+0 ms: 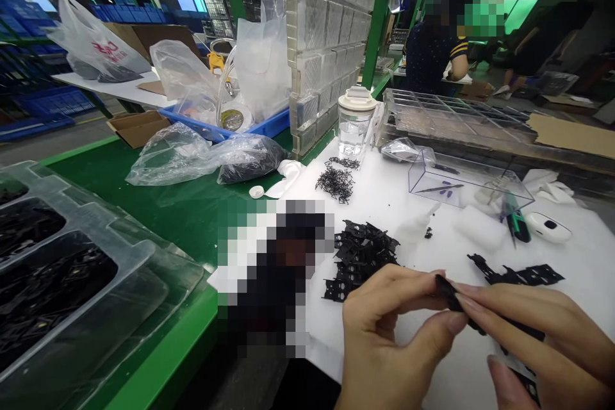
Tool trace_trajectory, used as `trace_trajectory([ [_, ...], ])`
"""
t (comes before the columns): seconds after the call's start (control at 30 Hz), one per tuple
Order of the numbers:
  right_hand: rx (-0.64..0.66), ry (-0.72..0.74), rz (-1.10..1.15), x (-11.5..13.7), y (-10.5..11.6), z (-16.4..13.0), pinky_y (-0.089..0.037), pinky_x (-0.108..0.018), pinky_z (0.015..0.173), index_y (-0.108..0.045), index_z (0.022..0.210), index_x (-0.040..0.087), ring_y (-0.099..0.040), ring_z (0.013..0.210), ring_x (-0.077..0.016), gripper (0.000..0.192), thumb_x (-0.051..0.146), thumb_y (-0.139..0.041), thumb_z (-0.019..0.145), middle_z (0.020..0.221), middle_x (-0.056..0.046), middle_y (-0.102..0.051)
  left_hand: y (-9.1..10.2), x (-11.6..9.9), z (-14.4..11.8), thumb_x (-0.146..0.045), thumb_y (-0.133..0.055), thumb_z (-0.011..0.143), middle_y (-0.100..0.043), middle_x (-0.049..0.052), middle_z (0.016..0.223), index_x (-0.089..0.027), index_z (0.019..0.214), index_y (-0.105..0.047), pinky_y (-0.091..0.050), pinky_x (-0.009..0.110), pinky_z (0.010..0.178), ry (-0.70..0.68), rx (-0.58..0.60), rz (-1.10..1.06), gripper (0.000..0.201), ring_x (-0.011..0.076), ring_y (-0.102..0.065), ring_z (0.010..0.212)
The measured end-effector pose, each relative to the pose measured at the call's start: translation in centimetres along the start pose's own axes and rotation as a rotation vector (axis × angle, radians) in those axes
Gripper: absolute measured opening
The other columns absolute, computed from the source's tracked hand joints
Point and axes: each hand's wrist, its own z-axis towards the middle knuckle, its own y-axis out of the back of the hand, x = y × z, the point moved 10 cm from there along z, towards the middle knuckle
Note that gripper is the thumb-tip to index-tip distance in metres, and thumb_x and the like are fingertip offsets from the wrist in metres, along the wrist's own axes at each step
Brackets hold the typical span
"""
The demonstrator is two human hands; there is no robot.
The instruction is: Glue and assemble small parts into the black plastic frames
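A green worktop (158, 205) in a factory hall carries a white sheet (394, 205), and the heap of black parts (362, 256) on that sheet serves as landmark. Left of the heap lie clear trays (72, 282) and plastic bags (192, 157); behind it stands a lidded jar (354, 122); right of it sit a clear box (461, 182) and a white gadget (548, 227). Just in front of the heap, the left hand (384, 333) and right hand (542, 339) meet, fingers pinched shut on one small black part (449, 295) held between both, above the sheet.

One head-worn view — looking forward and down, close over the white surface (384, 205) — aisle beyond.
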Motion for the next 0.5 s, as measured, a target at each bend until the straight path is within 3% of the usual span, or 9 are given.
trace_trajectory([
  [0.23,0.01,0.024,0.001,0.4,-0.25,0.27,-0.063,-0.038,0.086,-0.062,0.147,0.025,-0.075,0.098,-0.0271,0.071,0.009,-0.059,0.077,0.119,-0.008,-0.074,0.06,-0.24,0.02,0.0,-0.085,0.074,-0.079,0.007,0.093,-0.025,0.104,-0.086,-0.063,0.02,0.079,-0.019,-0.003,-0.006,0.038,0.0158,-0.076,0.085],
  [0.5,0.019,-0.033,0.078,-0.24,-0.42,-0.34,-0.064,-0.039,0.086,-0.061,0.147,0.024,-0.075,0.1,-0.0279,0.07,0.01,-0.058,0.078,0.121,-0.009,-0.073,0.19,-0.25,0.0,-0.004,-0.087,0.074,-0.078,0.006,0.09,-0.026,0.104,-0.086,-0.064,0.02,0.076,-0.035,-0.012,0.004,0.037,0.015,-0.074,0.083],
])
